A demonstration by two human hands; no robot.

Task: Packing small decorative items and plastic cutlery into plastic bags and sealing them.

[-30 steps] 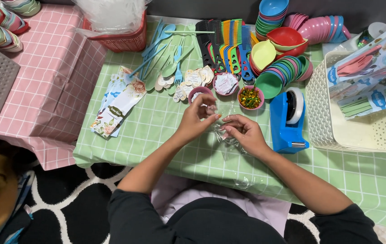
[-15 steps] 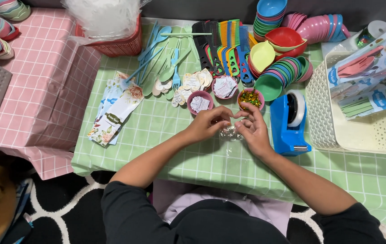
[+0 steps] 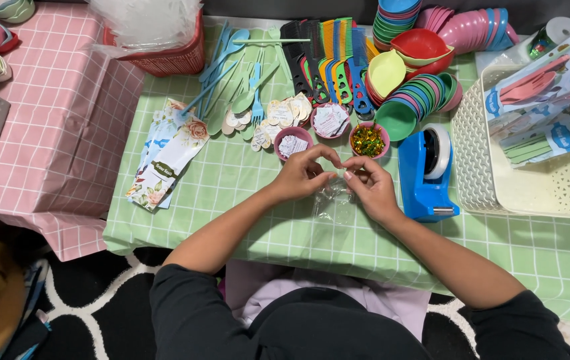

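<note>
Now both hands pinch the top of a small clear plastic bag (image 3: 333, 200): left hand (image 3: 301, 175) and right hand (image 3: 369, 187) equally near, bag hanging below their fingertips.

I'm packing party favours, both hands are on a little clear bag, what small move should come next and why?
Probably spread the mouth of the clear bag. The left hand and right hand pinch its top edge together above the green tablecloth, it looks empty, and the small bowl of sweets sits just beyond the fingers.
</note>
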